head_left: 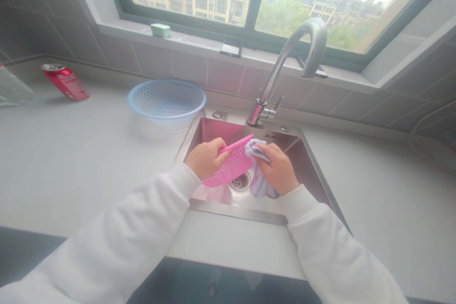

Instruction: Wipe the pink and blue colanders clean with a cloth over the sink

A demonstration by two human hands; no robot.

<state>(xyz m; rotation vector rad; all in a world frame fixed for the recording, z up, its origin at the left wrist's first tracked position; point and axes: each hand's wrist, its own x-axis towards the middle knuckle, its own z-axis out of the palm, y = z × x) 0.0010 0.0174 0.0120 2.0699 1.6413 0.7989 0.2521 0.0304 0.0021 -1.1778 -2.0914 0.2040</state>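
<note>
Over the steel sink [239,213], my left hand [206,157] is closed on the rim of a pink plastic basket [231,167] with small holes. The basket is tilted on its side, its rim running up to the right. My right hand [278,168] grips a white and grey cloth [261,183], bunched at the top and hanging down into the sink. The bunched part of the cloth touches the basket near the right end of its rim. Below them the sink drain [240,181] is partly visible.
Behind the sink rises a curved chrome faucet [285,57] with a side lever. A light blue basket [167,104] stands on the counter at the sink's left. Farther left are a tilted red can [66,83] and a clear plastic item [12,86]. A green block [160,30] sits on the windowsill.
</note>
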